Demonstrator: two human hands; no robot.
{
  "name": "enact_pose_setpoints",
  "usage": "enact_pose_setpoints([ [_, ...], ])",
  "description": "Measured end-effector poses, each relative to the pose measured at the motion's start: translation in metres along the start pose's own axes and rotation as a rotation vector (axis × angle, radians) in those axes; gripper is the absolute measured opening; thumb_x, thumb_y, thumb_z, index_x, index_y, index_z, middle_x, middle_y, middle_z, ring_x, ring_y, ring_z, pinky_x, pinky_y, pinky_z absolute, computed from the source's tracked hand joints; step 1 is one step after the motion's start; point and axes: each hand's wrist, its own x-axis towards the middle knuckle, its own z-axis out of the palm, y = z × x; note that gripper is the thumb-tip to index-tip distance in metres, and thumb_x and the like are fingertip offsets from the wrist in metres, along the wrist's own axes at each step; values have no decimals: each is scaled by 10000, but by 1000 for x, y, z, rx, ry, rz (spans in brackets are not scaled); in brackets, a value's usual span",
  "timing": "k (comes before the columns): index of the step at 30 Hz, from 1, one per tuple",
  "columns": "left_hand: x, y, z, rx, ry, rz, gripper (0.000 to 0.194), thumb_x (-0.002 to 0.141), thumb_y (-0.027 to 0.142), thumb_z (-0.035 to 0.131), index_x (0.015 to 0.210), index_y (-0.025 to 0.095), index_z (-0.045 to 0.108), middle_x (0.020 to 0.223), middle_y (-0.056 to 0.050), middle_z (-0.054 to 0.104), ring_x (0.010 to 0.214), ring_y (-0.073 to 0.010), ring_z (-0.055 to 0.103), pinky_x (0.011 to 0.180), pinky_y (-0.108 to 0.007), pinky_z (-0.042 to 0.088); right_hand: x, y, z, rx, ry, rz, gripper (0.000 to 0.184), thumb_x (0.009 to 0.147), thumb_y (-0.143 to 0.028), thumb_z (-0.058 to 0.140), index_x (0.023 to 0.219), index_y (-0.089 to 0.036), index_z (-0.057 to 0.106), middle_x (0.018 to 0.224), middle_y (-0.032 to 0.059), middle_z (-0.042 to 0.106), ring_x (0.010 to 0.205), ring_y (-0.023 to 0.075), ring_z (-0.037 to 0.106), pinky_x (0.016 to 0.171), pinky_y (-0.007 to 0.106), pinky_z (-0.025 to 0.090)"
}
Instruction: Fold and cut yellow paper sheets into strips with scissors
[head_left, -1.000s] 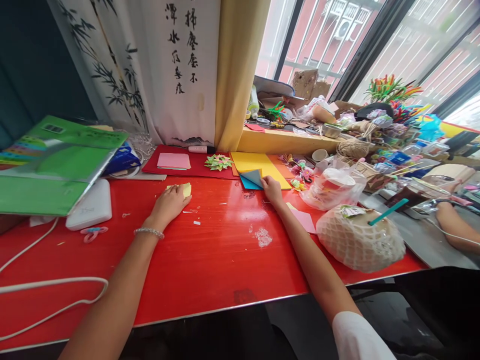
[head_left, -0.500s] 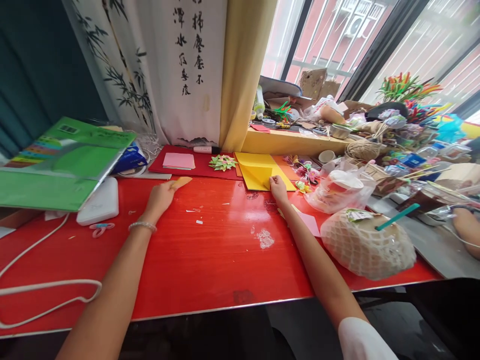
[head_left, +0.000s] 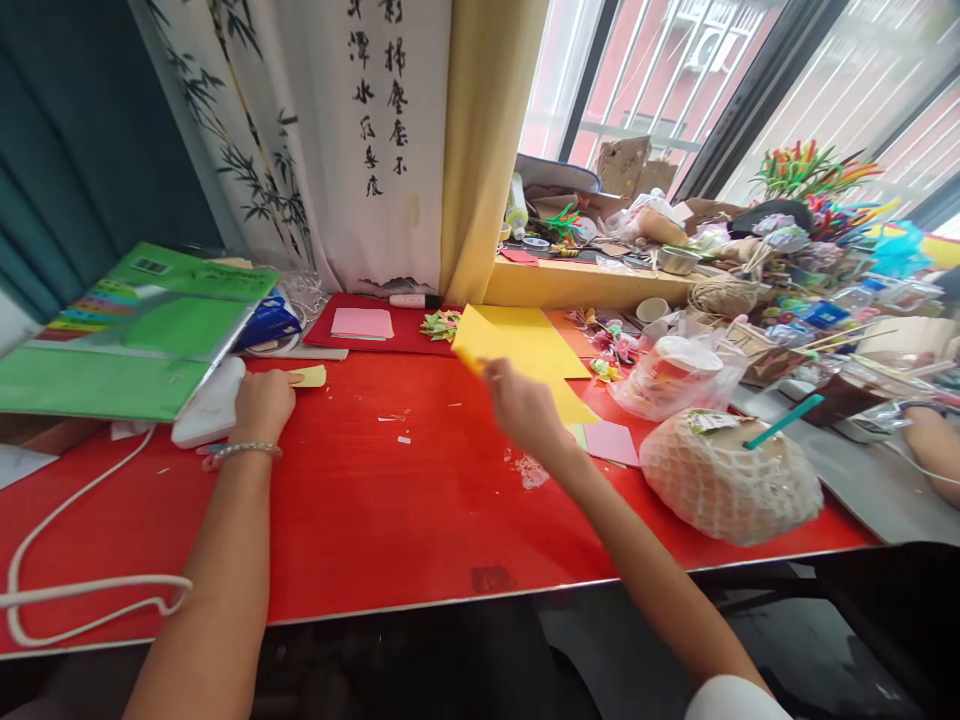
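Gripping the yellow sheet [head_left: 486, 338] by its near left edge, the right hand [head_left: 525, 410] appears in the head view with its fingers closed on the paper; motion blur hides exactly how they pinch. The sheet slants above the worktop [head_left: 390, 520], partly in front of the yellow paper [head_left: 551, 335] lying near the orange paper [head_left: 568, 330]. It should be very light and limp, prone to bending or creasing at the pinch. An edge or corner seems the best hold, taken softly between thumb and fingertips; smooth faces could slide on each other.

The left hand [head_left: 264, 402] rests at the pale yellow slip [head_left: 310, 377], beside the white case [head_left: 214, 405]. Whether its fingers pinch the slip or just press on it, I cannot tell. Being small, the slip probably feels a bit stiffer, and lifts best from its exposed end.
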Motion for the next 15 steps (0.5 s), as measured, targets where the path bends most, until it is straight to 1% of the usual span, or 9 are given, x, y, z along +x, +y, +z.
enact_pose_setpoints([
  [1, 1, 0, 1, 36, -25, 6, 362, 816, 72, 396, 1023, 43, 692, 862, -176, 695, 913, -282, 613, 939, -447, 363, -18, -17, 6, -10, -118, -113, 215, 945, -239, 292, 1000, -228, 499, 891, 83, 682, 747, 212, 628, 640, 306, 428],
  [2, 3, -1, 2, 68, -45, 12, 368, 819, 71, 391, 1025, 55, 695, 869, -170, 697, 920, -272, 611, 970, -448, 330, -36, -33, 12, -2, -218, -238, 238, 941, -204, 281, 1006, -237, 508, 965, 86, 685, 806, 209, 639, 651, 304, 448],
  [4, 5, -1, 1, 115, -82, 21, 375, 831, 80, 385, 1051, 67, 688, 894, -160, 701, 932, -255, 609, 1014, -448, 273, -70, -55, 25, 5, -307, -433, 304, 942, -160, 242, 1018, -230, 527, 1071, 105, 671, 938, 214, 637, 674, 309, 485],
  [5, 6, -1, 1, 133, -98, 22, 375, 841, 90, 385, 1070, 67, 680, 910, -157, 702, 935, -248, 609, 1023, -449, 257, -83, -63, 31, 3, -318, -492, 329, 939, -135, 231, 1017, -222, 539, 1085, 113, 668, 966, 212, 636, 666, 305, 498],
  [7, 6, 0, 0, 158, -125, 21, 373, 862, 104, 382, 1111, 68, 656, 938, -150, 700, 950, -236, 609, 1037, -459, 237, -102, -73, 37, -37, -270, -562, 349, 934, -103, 236, 1018, -195, 562, 1088, 128, 668, 1048, 220, 612, 721, 308, 514],
  [9, 6, 2, 1, 175, -151, 18, 354, 893, 132, 387, 1147, 84, 628, 972, -132, 690, 981, -227, 604, 1047, -480, 238, -110, -77, 39, -87, -235, -572, 366, 929, -85, 242, 1031, -196, 574, 1044, 115, 683, 1063, 210, 607, 726, 295, 523],
  [11, 6, 4, 2, 188, -176, 10, 317, 923, 230, 431, 1171, 116, 593, 1050, -109, 659, 1024, -223, 590, 1024, -496, 306, -112, -80, 37, -135, -207, -589, 355, 930, -84, 257, 1053, -183, 575, 1030, 111, 686, 1055, 205, 609, 740, 291, 529],
  [13, 7, 7, 4, 194, -199, 2, 335, 906, 330, 500, 1177, 142, 561, 1140, -96, 607, 1053, -224, 572, 959, -489, 406, -112, -83, 36, -169, -175, -629, 309, 935, -92, 292, 1068, -141, 567, 1047, 120, 678, 1053, 212, 609, 757, 291, 528],
  [15, 7, 8, 4, 191, -216, 1, 358, 887, 357, 536, 1177, 149, 545, 1189, -96, 570, 1059, -225, 564, 903, -465, 464, -113, -84, 37, -183, -148, -654, 261, 935, -89, 328, 1048, -106, 562, 1039, 114, 678, 1035, 210, 617, 731, 274, 522],
])
